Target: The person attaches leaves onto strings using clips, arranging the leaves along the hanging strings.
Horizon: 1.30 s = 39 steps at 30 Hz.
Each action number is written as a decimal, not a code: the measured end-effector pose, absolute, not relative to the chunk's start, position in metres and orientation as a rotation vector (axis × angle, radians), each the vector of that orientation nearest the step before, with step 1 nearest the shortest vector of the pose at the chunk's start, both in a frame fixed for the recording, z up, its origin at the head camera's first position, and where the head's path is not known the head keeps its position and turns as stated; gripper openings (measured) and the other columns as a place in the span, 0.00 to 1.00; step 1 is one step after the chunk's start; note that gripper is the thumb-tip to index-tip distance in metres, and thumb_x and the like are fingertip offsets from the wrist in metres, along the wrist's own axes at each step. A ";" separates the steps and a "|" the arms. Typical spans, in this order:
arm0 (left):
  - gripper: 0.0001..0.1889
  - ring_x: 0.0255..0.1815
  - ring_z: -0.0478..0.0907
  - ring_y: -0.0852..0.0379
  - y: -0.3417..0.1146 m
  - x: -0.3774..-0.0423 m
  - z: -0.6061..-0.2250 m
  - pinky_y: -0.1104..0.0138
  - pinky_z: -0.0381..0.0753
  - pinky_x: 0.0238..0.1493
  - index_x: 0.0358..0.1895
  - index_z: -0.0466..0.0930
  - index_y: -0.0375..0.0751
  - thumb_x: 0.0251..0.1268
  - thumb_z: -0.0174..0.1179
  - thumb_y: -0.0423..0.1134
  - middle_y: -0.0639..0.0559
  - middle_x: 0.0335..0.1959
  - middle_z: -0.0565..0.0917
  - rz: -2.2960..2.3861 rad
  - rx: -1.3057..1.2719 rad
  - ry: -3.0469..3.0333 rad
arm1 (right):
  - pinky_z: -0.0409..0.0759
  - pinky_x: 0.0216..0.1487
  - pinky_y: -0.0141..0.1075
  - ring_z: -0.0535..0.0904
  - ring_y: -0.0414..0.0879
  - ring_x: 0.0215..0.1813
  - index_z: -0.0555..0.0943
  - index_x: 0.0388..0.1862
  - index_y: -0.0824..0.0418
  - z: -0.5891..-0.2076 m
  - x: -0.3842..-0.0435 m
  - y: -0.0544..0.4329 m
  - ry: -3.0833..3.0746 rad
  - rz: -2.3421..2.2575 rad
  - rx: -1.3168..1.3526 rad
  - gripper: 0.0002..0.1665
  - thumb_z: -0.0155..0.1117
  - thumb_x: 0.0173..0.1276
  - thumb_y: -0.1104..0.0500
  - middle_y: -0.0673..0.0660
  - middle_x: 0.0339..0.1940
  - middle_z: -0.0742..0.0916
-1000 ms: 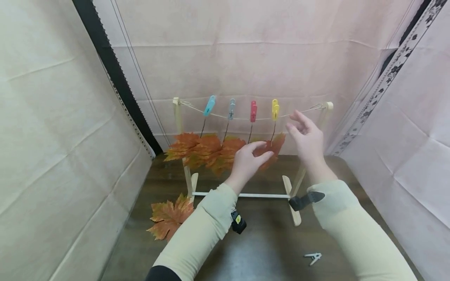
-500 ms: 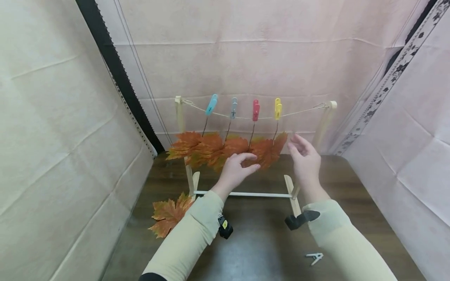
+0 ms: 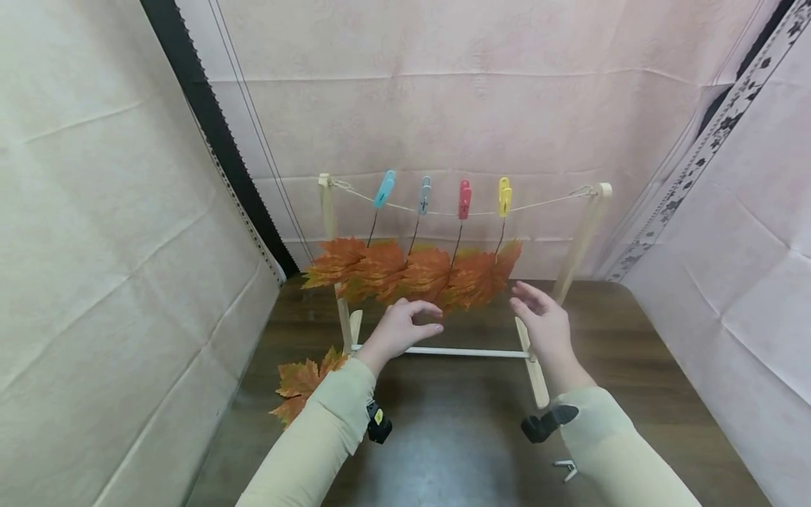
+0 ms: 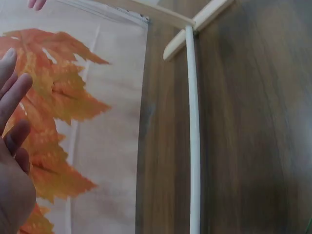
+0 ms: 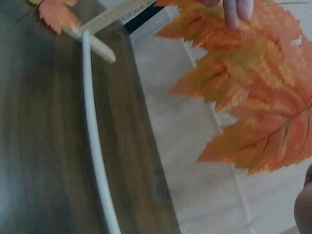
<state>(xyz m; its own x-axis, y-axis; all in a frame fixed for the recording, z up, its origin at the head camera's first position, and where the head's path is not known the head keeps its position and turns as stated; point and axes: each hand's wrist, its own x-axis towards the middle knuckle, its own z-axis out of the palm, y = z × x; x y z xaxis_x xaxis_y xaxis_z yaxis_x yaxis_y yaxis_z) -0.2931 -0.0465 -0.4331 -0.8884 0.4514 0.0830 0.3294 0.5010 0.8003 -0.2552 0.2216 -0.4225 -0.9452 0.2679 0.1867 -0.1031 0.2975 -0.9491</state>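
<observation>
Several orange maple leaves point(image 3: 424, 274) hang in an overlapping row from a string point(image 3: 548, 203). Their stems are held by a bright blue clothespin point(image 3: 384, 189), a grey-blue clothespin point(image 3: 424, 196), a red clothespin point(image 3: 464, 200) and a yellow clothespin point(image 3: 505, 197). My left hand point(image 3: 399, 331) is just below the leaves, fingers relaxed, thumb apart, holding nothing. Below the row's right end, my right hand point(image 3: 546, 329) is likewise loose and holds nothing. In the right wrist view the hanging leaves point(image 5: 273, 112) fill the upper right; only fingertips and part of a hand show there.
The string runs between two wooden posts point(image 3: 581, 243), joined low down by a white rod point(image 3: 469, 352). Another maple leaf point(image 3: 298, 384) lies on the dark table point(image 3: 456, 436), partly behind my left sleeve. A grey clothespin point(image 3: 566, 466) lies beside my right sleeve. Pale cloth walls surround the table.
Both hands have come down and away from the hanging leaves, the left one also moving left. The right hand has dropped from beside the yellow clothespin. The leaves still hang.
</observation>
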 end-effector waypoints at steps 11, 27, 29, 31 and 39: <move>0.13 0.44 0.65 0.51 -0.078 -0.292 -0.456 0.56 0.67 0.44 0.46 0.82 0.56 0.58 0.65 0.50 0.57 0.43 0.74 1.268 0.617 2.621 | 0.70 0.53 0.47 0.75 0.54 0.55 0.72 0.64 0.58 -0.449 -0.246 0.251 -2.639 1.499 -0.001 0.32 0.60 0.66 0.44 0.60 0.53 0.81; 0.09 0.47 0.67 0.57 -0.137 -0.295 -0.512 0.54 0.57 0.52 0.42 0.81 0.57 0.58 0.65 0.43 0.64 0.42 0.80 1.020 0.625 2.657 | 0.72 0.52 0.52 0.74 0.60 0.56 0.77 0.58 0.61 -0.502 -0.230 0.294 -2.956 1.353 0.140 0.25 0.63 0.65 0.51 0.62 0.55 0.81; 0.09 0.48 0.67 0.55 -0.143 -0.295 -0.514 0.54 0.57 0.51 0.43 0.81 0.55 0.59 0.65 0.43 0.64 0.43 0.80 0.985 0.620 2.659 | 0.71 0.54 0.53 0.72 0.62 0.59 0.78 0.57 0.61 -0.506 -0.228 0.300 -2.982 1.334 0.155 0.25 0.63 0.65 0.49 0.61 0.57 0.80; 0.10 0.48 0.68 0.54 -0.147 -0.294 -0.515 0.54 0.58 0.50 0.43 0.81 0.54 0.58 0.65 0.43 0.63 0.43 0.80 0.944 0.619 2.666 | 0.70 0.55 0.53 0.71 0.63 0.60 0.78 0.57 0.60 -0.511 -0.227 0.307 -3.008 1.335 0.168 0.25 0.63 0.65 0.49 0.61 0.57 0.80; 0.09 0.43 0.65 0.53 -0.162 -0.286 -0.527 0.54 0.59 0.45 0.39 0.80 0.58 0.55 0.67 0.43 0.58 0.35 0.81 0.824 0.618 2.705 | 0.70 0.55 0.55 0.71 0.63 0.60 0.76 0.59 0.62 -0.525 -0.213 0.328 -3.103 1.370 0.148 0.26 0.62 0.65 0.51 0.63 0.57 0.79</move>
